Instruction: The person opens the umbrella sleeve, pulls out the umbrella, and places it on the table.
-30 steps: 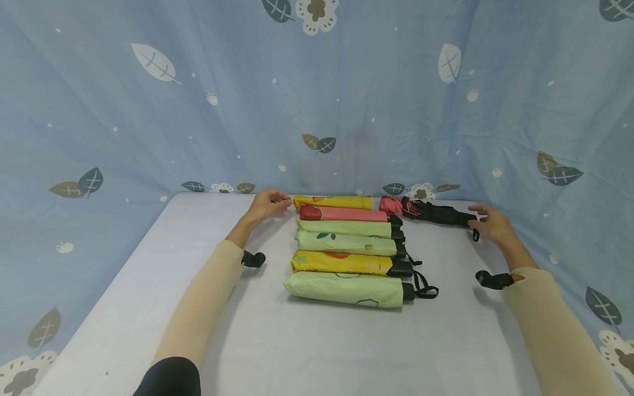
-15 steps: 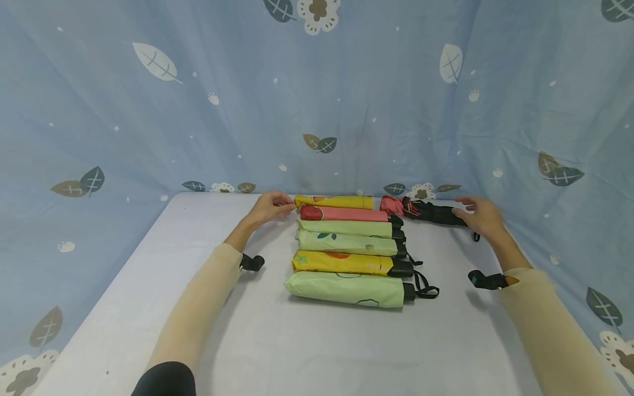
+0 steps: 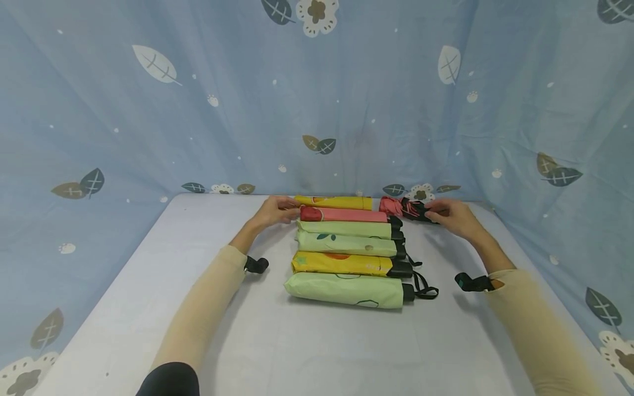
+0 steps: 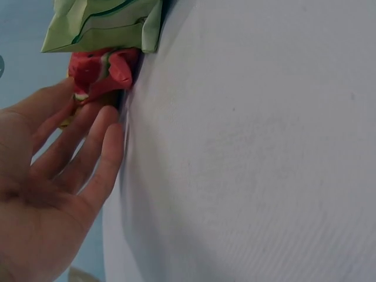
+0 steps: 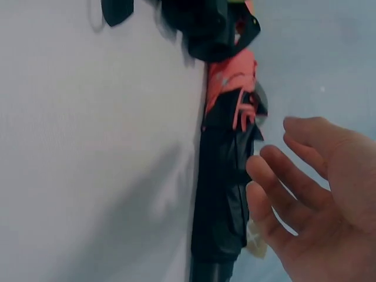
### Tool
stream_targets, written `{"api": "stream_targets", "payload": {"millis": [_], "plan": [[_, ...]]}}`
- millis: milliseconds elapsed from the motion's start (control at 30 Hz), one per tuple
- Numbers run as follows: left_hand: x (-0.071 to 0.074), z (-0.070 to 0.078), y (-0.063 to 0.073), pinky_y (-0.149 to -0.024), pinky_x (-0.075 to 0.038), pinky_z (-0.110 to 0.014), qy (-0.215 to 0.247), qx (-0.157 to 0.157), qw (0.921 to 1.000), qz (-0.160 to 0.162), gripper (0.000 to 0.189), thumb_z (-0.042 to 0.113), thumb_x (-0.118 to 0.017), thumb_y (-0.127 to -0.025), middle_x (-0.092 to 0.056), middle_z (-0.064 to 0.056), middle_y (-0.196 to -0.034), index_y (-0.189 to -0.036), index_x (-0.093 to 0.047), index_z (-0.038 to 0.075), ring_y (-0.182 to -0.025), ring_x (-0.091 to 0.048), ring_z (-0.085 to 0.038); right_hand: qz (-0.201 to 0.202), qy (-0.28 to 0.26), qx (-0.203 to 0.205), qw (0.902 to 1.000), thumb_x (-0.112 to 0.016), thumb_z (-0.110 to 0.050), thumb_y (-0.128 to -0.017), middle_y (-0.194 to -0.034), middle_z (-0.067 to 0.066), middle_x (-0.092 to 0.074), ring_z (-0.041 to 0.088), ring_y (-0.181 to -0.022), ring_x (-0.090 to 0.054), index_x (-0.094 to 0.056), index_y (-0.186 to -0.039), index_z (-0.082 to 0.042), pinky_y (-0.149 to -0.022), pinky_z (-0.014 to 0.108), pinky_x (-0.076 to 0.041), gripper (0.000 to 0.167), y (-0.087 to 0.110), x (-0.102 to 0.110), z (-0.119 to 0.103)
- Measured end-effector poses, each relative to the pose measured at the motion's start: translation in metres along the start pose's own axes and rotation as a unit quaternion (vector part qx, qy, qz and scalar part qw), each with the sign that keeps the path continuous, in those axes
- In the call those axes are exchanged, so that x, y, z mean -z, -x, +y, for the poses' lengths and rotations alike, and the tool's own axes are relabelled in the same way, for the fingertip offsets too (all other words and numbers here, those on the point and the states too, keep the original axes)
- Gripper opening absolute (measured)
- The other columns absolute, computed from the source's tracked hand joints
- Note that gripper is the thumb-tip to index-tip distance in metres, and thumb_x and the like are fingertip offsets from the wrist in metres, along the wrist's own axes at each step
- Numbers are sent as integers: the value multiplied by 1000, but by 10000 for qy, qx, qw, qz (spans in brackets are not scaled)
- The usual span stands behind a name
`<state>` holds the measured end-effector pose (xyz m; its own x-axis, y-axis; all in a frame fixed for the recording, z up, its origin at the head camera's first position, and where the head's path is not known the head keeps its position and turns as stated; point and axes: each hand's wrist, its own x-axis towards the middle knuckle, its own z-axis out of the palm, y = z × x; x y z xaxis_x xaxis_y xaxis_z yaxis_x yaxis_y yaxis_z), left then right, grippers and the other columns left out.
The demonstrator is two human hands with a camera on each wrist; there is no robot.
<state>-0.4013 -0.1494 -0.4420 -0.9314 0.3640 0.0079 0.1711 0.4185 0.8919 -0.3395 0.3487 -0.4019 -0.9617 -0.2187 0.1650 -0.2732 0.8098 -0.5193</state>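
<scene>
On the bench [image 3: 322,352], nearest us at 6 o'clock, lies a plump green umbrella [image 3: 344,290], its strap [image 3: 427,291] looped toward 3 o'clock; we do well to hold the right sleeve [image 3: 540,324] off that loop. Behind it come a yellow umbrella [image 3: 342,263], a leafy green umbrella [image 3: 346,244], another green umbrella [image 3: 346,229] and a red umbrella [image 3: 346,215].

At 10 o'clock our left grip [image 3: 276,210] has its digits apart at the 9 o'clock ends of the red umbrella and the slim yellow umbrella [image 3: 337,203], which lies farthest, at 12 o'clock; contact we cannot tell. We judge a light touch best, since a hard shove could skew the row.

At 2 o'clock lies the black-and-pink umbrella [image 3: 411,209], pink end [image 3: 391,206] toward the row. Our right grip [image 3: 453,217] is just beside its black body, fingers spread, clasping nothing. For a secure hold, we should close round that firmer body, not the loose pink folds, and watch the small gap at 9 o'clock.
</scene>
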Motion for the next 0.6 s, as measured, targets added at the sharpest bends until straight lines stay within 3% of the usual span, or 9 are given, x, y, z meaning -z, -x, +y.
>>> {"api": "stream_targets", "payload": {"millis": [200,433,600], "plan": [[-1,5,1,-84,-61,-39,61,76,9999,-105,38,18,-63,-97,-63,-17,-132,-133,-60,7,-110,-66,-33,-466,-190,276,9984,-64,-23,-97,-114,23,-68,34,-97,-68,-62,-126,1,-69,25,-55,38,-4,-8,-13],[-3,8,0,-82,-61,-39,-107,-37,9998,-134,38,18,-60,-99,-63,-19,-131,-135,-59,7,-106,-67,-33,-935,-506,388,9936,-62,-27,-98,-117,22,-66,34,-96,-67,-59,-131,0,-69,36,-58,43,-10,-19,-21],[-6,4,-2,-77,-62,-34,-283,-91,9996,-4,34,18,-62,-98,-66,-18,-125,-130,-63,7,-97,-70,-26,-1232,-607,354,9899,-61,-30,-98,-119,19,-67,35,-97,-67,-59,-133,-4,-70,41,-59,43,-13,-30,-22]]}}
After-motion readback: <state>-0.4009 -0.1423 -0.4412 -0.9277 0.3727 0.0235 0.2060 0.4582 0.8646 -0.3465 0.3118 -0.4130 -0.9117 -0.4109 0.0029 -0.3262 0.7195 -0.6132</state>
